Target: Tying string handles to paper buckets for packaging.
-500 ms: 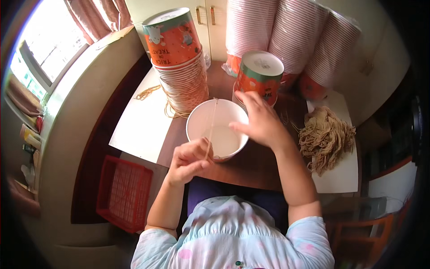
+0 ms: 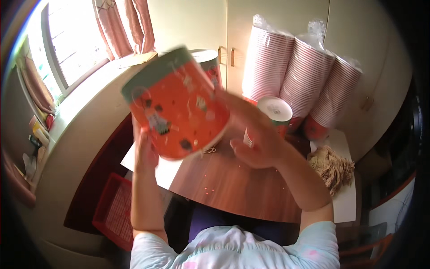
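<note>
- The brown wooden desk (image 2: pixel 233 184) stretches out below you, with three plastic-wrapped stacks of red-and-white striped paper cups (image 2: pixel 299 74) leaning against the cream cupboard doors at its far edge.
- The large orange printed paper bucket with a teal rim (image 2: pixel 177 105) is raised clear of the desk, close to your face and between your two hands. It is tilted, its long axis running from the rim at upper left to the base at lower right, and it is blurred.
- Your left hand (image 2: pixel 145 150) sits under the bucket's lower left side, touching it; the bucket hides the fingers, so you cannot tell how far they close.
- Your right hand (image 2: pixel 255 139) is at the bucket's base end on the right, fingers loosely curled and part open; whether it grips the bucket is hidden.
- A second orange cup with a white lid (image 2: pixel 274 114) stands just behind your right hand.
- A bundle of tan string (image 2: pixel 333 168) lies to the right, well apart from both hands.
</note>
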